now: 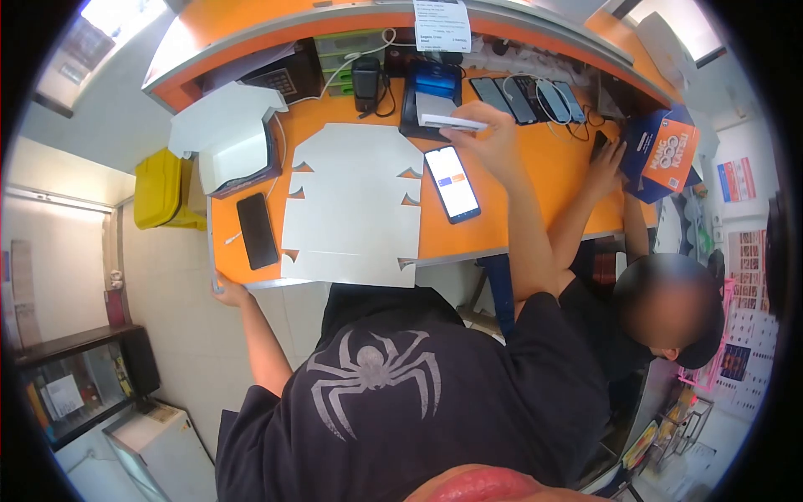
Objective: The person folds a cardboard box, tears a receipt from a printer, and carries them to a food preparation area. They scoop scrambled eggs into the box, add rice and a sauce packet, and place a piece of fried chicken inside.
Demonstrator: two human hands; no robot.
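My right hand [493,138] pinches a thin white flat piece [456,122], seen nearly edge-on; its exact kind I cannot make out. Just behind it lies a black tray-like case [411,113] with a shiny blue item [437,79] in it. Below that hand, a phone [454,186] with a lit white screen lies on the orange table [535,209]. My left hand [232,291] grips the table's front left corner. Near it rests a dark-screened phone [257,231]. A large white cardboard sheet [351,209] with notched sides lies between the two phones, overhanging the front edge.
An open white box [238,163] stands back left, beside a yellow bin [161,188]. A black charger [365,84], several phones [514,99] and cables line the back. At right, a co-worker's hand [606,163] is near a blue-orange box [661,155].
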